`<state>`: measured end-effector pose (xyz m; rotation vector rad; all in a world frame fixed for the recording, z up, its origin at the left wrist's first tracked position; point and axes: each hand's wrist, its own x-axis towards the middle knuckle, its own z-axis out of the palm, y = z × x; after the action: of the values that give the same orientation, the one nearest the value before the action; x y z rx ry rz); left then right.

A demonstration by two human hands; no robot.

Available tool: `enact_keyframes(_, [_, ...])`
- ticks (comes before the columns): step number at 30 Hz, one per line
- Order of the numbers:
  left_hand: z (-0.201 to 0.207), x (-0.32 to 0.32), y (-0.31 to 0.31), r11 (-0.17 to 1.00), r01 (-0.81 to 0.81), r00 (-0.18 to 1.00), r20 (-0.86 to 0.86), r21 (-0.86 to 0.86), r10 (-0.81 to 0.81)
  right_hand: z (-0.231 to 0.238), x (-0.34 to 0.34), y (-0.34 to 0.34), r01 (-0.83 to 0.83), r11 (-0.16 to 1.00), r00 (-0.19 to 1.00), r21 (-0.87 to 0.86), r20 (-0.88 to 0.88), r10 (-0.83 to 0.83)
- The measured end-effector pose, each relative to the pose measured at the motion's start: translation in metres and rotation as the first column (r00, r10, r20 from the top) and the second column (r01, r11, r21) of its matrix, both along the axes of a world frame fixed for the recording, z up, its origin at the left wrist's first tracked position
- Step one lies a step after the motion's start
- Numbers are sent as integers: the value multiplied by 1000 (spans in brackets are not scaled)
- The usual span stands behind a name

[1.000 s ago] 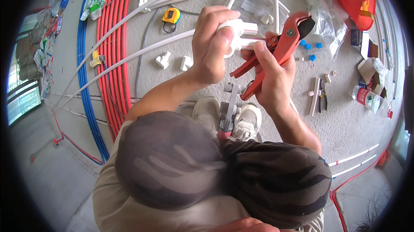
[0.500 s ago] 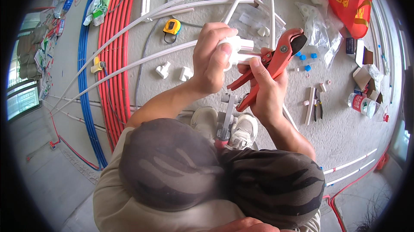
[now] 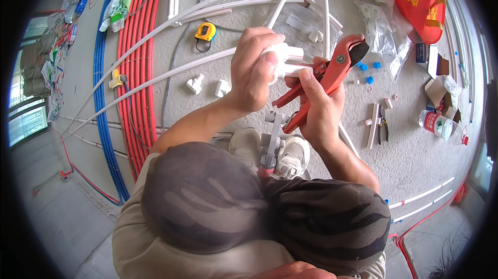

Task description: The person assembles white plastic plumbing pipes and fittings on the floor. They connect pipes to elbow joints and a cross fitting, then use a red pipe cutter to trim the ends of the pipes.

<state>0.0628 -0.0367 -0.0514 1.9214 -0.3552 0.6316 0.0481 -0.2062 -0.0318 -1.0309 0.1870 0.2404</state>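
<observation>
My left hand [image 3: 253,69] is closed around a white plastic pipe fitting [image 3: 279,51]. Two short white pipe pieces, an upper one [image 3: 295,54] and a lower one [image 3: 294,70], point right from it. In my right hand [image 3: 322,110] is a red pipe cutter [image 3: 340,66], tilted with its dark blade end up and right. My right thumb touches the end of the lower pipe piece. The fingers partly hide the fitting's shape. Below the cutter, a grey metal tool with round dies [image 3: 271,139] stands between my shoes. Two white fittings [image 3: 195,84] [image 3: 222,88] lie left of my left hand.
Long white pipes [image 3: 155,75] cross the floor beyond my hands. Red pipes [image 3: 136,61] and blue pipes [image 3: 100,87] run along the left. A yellow tape measure [image 3: 206,32], pliers [image 3: 383,123], a plastic bottle [image 3: 441,126] and a red bag [image 3: 421,4] lie about.
</observation>
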Motion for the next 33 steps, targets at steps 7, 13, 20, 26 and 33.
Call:
enact_keyframes(7, [6,-2,-2,1000,-6,999,-54,-19,5,-3,0,-1,11,1000,1000,-9,-20,-11])
enact_keyframes(13, [3,-1,0,1000,0,1000,-15,2,0,-1,-1,-1,-3,1000,1000,-29,-16,3])
enact_keyframes(20, [5,1,-2,999,14,999,28,35,-15,-3,1,-3,-13,999,1000,-29,-24,12])
enact_keyframes(26, [4,-3,-2,999,1,998,-59,-35,-3,-1,-1,-4,-31,999,998,-12,-50,31])
enact_keyframes(33, [5,-4,-2,999,5,997,-80,-48,-9,1,1,-2,-17,1000,999,13,-35,17])
